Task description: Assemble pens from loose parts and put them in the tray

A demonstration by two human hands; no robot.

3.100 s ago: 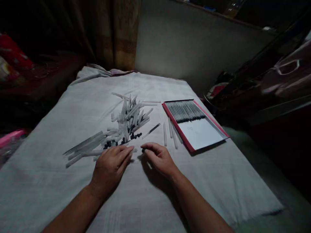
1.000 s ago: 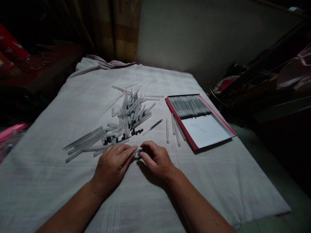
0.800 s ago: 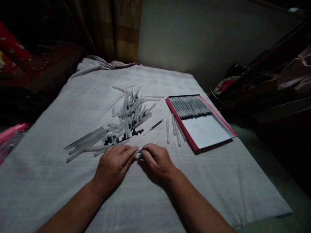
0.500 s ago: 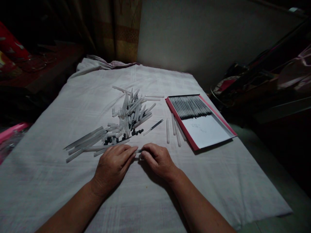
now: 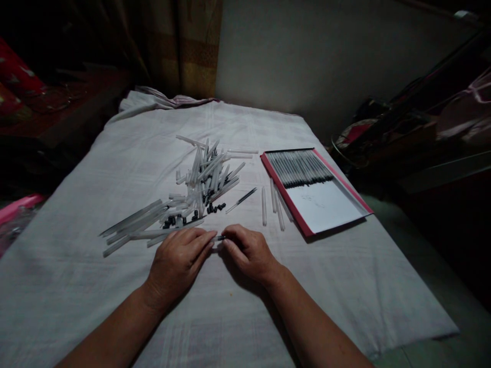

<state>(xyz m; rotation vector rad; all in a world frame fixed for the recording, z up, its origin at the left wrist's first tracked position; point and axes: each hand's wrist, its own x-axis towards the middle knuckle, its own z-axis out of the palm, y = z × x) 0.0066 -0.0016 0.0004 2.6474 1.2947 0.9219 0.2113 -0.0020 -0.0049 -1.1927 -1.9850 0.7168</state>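
My left hand (image 5: 177, 261) and my right hand (image 5: 248, 251) rest on the white cloth, fingertips meeting. Between them they pinch a thin clear pen tube (image 5: 219, 238) with a dark tip. Just beyond my left hand lies a heap of clear plastic tubes (image 5: 203, 179) and several small black caps (image 5: 215, 208). A row of longer tubes (image 5: 134, 222) lies to the left. A single dark refill (image 5: 241, 200) sits beyond my right hand, with three clear tubes (image 5: 273, 204) beside it.
A red-edged shallow box (image 5: 330, 204) at the right holds a row of assembled pens (image 5: 299, 168). The white cloth (image 5: 115, 317) covers a low surface against a wall. Dark bags and clutter (image 5: 402, 133) crowd the right side; a pink object (image 5: 17, 207) lies at far left.
My hands have drawn closer together and now pinch the tube between their fingertips; the view has tilted slightly. The piles and box have not moved.
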